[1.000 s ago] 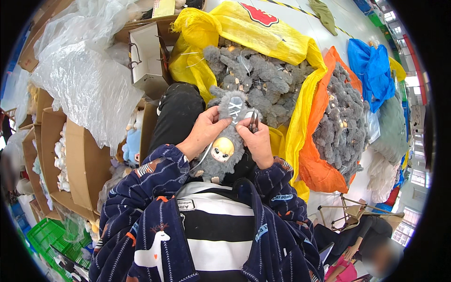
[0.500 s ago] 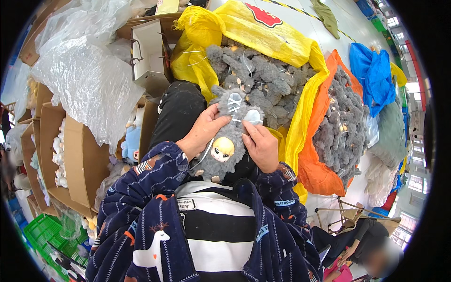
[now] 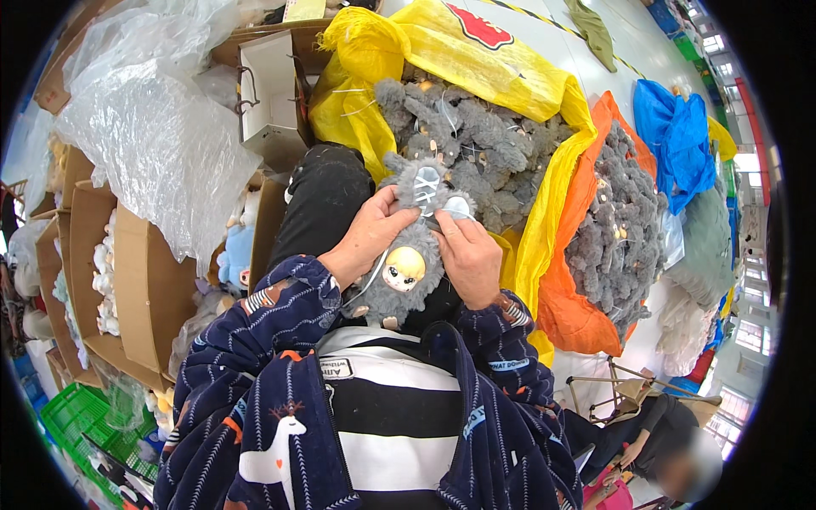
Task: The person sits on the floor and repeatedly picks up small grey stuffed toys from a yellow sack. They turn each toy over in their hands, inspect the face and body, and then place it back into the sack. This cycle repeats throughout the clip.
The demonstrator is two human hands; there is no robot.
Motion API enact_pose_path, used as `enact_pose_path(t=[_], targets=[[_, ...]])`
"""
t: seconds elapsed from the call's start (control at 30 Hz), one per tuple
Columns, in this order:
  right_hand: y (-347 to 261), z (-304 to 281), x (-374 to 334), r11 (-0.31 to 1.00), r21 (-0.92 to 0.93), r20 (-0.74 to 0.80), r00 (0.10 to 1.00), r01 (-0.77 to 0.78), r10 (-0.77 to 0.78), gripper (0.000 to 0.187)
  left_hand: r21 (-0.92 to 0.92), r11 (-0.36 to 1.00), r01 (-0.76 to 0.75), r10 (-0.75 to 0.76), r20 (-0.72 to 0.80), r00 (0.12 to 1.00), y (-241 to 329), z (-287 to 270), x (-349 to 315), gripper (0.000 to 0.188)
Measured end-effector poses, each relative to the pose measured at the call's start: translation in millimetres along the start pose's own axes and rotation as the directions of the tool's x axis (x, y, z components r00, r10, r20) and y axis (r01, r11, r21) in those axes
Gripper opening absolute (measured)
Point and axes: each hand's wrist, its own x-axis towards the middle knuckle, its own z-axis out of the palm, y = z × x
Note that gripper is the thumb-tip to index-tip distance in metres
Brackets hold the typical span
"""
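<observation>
Gripping grey plush toy (image 3: 419, 240) with left hand (image 3: 367, 238), thumb on top at ear base, other fingers mostly hidden behind the fur. Also holding it with right hand (image 3: 469, 259), thumb and forefinger bunched at base of the ear on the right, remaining fingers bent. Can't make out exact fingertip contact on that side.

Seeing toy face-up over the lap, between both hands: blond doll face (image 3: 403, 270) toward near end, feet close to striped shirt (image 3: 391, 425), ears pointing far. Crossed white lacing (image 3: 425, 187) on pale lining of left ear.

Just beyond toy, to far right: yellow sack (image 3: 484, 68), open, with heap of similar grey plush toys (image 3: 501, 161). Right of that: orange sack (image 3: 578, 319), also loaded with grey plush. Farther right: blue bag (image 3: 674, 140).

Far left: clear plastic sheeting (image 3: 153, 144), crumpled. Nearer on left: cardboard boxes (image 3: 143, 293), one with white plush (image 3: 108, 280) inside. Near left corner: green crate (image 3: 76, 416). Near right: another person (image 3: 653, 438), bent over.
</observation>
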Motion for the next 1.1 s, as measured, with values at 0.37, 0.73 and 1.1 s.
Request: enact_pose_path(t=[0.37,0.73,1.1], targets=[[-5,2,-2,0.998,-0.062,-0.007,0.999,-0.031,0.031,0.031,0.027,0.999,-0.031,0.031,-0.014,0.999,-1,0,-1,0.033],[-9,5,-13,0.423,0.743,0.195,0.772,-0.519,0.605,0.022,0.017,0.999,-0.030,0.030,-0.012,0.999,-1,1,-2,0.032],[-16,3,-23,0.694,0.545,0.387,0.875,-0.471,0.290,0.039,0.936,-0.016,-0.350,0.277,0.341,0.899,14,-13,-37,0.013]])
